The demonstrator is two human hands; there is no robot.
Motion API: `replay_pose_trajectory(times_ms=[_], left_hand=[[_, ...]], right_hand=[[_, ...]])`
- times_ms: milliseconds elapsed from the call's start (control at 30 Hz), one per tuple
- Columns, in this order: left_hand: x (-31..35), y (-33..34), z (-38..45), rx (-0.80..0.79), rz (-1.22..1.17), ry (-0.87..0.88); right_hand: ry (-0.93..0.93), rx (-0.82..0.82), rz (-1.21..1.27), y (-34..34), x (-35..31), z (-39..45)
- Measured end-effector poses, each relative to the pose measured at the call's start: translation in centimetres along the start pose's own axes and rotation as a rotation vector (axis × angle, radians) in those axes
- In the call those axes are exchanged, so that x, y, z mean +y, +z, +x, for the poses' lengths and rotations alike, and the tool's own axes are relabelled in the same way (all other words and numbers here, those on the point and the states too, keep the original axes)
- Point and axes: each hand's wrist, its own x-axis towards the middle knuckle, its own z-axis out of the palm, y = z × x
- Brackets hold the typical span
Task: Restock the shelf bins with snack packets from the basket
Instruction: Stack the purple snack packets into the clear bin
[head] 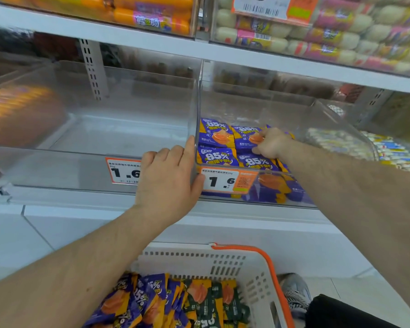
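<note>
Two clear plastic bins sit side by side on the shelf. The left bin (85, 138) holds nothing. The right bin (317, 119) holds several purple snack packets (214, 134) marked 85%. My left hand (168, 178) grips the front corner where the two bins meet, fingers over the rim and thumb on the right bin's price tag (225, 182). My right hand (271, 143) reaches into the right bin and its curled fingers pinch one purple packet among the stack. Below, a white basket (251, 268) with an orange handle holds many purple and dark green packets (166, 301).
The upper shelf carries bins of orange sausages (152, 13) and pale sausages (329, 31). Blurred orange goods (21, 110) fill the bin at far left, and white-blue packets (388, 150) lie at far right. A shoe (296, 292) stands beside the basket.
</note>
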Motion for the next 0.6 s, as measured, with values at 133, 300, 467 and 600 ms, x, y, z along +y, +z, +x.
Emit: replay_pose_trajectory(times_ms=[133,300,467,600], left_hand=[[-0.1,0.1,0.1,0.008,-0.032,0.010],[-0.4,-0.3,-1.4,0.186,-0.142,0.161],[-0.8,-1.2,-3.7,-0.052,-0.295,0.473],[-1.8,-1.6,-5.7,-0.743,-0.182,0.459]], right_hand=[[-0.017,0.003,-0.042,-0.3,-0.1,-0.1],[-0.072,0.123,-0.088,-1.4,-1.1,-2.2],[-0.422,0.593,0.034,-0.9,-2.6,-8.8],[-0.836,0.864,0.100,2.7,-2.9,-14.6]])
